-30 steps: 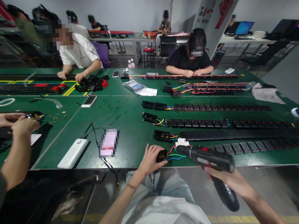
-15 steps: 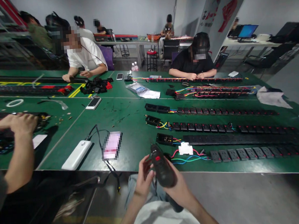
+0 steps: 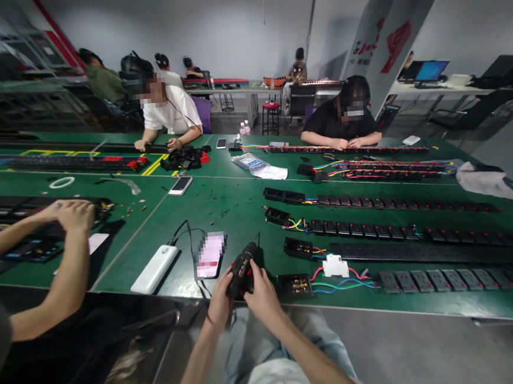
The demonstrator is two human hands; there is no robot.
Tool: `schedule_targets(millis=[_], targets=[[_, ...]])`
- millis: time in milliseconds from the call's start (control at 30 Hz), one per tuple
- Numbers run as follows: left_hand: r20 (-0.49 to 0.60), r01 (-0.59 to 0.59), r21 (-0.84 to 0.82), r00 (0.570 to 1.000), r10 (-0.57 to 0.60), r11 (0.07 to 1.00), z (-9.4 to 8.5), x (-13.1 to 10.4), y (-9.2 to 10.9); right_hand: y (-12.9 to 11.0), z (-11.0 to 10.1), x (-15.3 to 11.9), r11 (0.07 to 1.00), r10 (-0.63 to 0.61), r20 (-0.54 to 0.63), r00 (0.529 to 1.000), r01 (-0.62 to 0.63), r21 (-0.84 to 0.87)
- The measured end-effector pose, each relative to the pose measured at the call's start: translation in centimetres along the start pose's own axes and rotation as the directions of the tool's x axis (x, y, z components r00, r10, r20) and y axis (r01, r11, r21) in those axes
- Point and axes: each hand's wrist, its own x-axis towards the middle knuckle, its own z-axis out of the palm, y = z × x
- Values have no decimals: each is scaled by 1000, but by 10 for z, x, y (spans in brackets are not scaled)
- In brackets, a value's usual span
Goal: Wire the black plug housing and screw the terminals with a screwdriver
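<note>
A black cordless drill [image 3: 243, 265] is held between my two hands at the table's near edge, its thin bit pointing up and away from me. My left hand [image 3: 220, 299] is closed around its left side and rear. From the right, my right hand [image 3: 262, 290] grips it with the thumb along the body; the lower part of the drill is hidden by the hands. Just right of the hands lies an open black end box [image 3: 294, 284] with brass contacts. Coloured wires run from it past a white circuit breaker [image 3: 334, 266] to a black socket strip [image 3: 438, 279].
More socket strips [image 3: 350, 199] lie in rows to the right. Left of the drill are a phone [image 3: 211, 255] and a white power bank [image 3: 155, 270] with a cable. A co-worker's arms [image 3: 72, 254] reach in from the left. Two people sit across the green table [image 3: 227, 218].
The drill has swung from facing up beside the end box to lying lower and further left, its bit now tilted right. My left hand has closed on it. The camera view has shifted.
</note>
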Motion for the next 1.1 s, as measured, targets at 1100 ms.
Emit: schedule_targets(millis=[1100], targets=[[343, -376, 925, 890, 302, 57, 116, 148, 48, 67, -43, -78, 910, -414, -212, 885, 398, -115]])
